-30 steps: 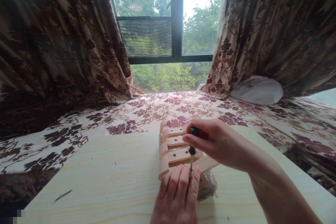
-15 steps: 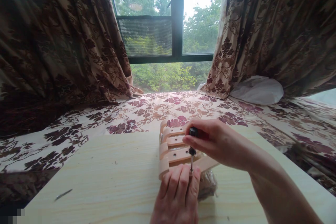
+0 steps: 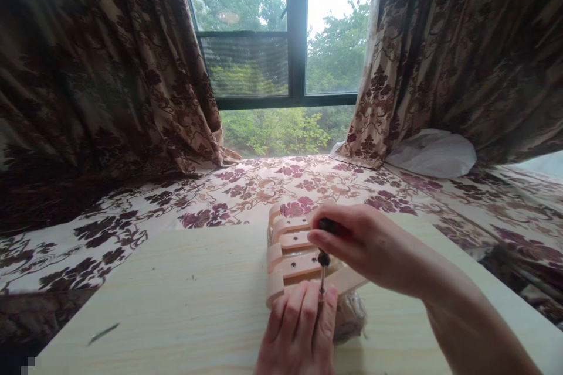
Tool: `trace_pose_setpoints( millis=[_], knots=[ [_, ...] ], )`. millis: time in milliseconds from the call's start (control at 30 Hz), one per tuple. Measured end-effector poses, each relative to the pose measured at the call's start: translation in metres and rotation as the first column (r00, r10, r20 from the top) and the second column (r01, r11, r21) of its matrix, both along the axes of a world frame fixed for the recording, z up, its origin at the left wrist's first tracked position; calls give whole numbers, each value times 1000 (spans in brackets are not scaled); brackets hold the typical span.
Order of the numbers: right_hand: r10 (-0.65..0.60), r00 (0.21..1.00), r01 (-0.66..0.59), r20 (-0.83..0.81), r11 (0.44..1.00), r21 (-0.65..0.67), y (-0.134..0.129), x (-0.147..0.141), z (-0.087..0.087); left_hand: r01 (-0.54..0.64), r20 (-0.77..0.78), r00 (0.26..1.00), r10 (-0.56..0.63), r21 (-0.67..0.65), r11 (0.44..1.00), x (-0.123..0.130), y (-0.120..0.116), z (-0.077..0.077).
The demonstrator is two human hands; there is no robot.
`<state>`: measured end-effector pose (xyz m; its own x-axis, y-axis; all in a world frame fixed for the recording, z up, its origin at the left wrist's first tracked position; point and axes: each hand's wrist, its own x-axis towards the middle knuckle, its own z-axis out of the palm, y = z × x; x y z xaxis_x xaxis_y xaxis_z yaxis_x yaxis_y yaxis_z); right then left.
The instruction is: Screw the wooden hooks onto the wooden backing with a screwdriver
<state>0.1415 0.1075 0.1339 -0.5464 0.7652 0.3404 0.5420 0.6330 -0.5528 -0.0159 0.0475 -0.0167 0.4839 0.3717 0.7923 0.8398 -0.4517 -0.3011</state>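
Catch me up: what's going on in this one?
A person is using both hands over a pale board. The right hand grips a screwdriver, shaft pointing down to the left hand, which rests on a row of pale strips. A plastic-wrapped bundle shows beside it. The screwdriver's tip is hard to make out.

straps point(image 3: 303, 268) are pale peach with dark dots | screwdriver handle point(image 3: 326, 224) is black | board point(image 3: 176, 287) is pale yellow with wood grain | cloth point(image 3: 259, 184) is cream with purple and brown flowers
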Motion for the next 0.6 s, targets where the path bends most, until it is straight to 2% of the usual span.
trace_pose_setpoints(
  millis=[100, 167, 233, 367, 433, 600],
  knots=[
    [-146, 989, 146, 10, 989, 9, 10, -1, -5, -21, -3, 1000, 21, 31, 999, 1, 2, 0],
    [-187, 982, 187, 21, 982, 28, 9, 0, -5, -33, -1, 999, 33, 46, 998, 2, 3, 0],
    [-131, 991, 130, 20, 991, 38, 2, 1, -2, -43, 4, 999, 43, 52, 998, 2, 4, 0],
    [127, 992, -127, -15, 992, 7, -13, -2, 3, -44, 23, 999, 43, 79, 996, 4, 4, -1],
    [157, 987, -156, -27, 987, 26, -12, -5, 2, -43, 34, 999, 40, 94, 995, 4, 5, -1],
    [-92, 996, 93, -8, 995, 39, 4, -7, -4, -40, 17, 999, 39, 72, 997, 5, 4, 1]
  ],
)
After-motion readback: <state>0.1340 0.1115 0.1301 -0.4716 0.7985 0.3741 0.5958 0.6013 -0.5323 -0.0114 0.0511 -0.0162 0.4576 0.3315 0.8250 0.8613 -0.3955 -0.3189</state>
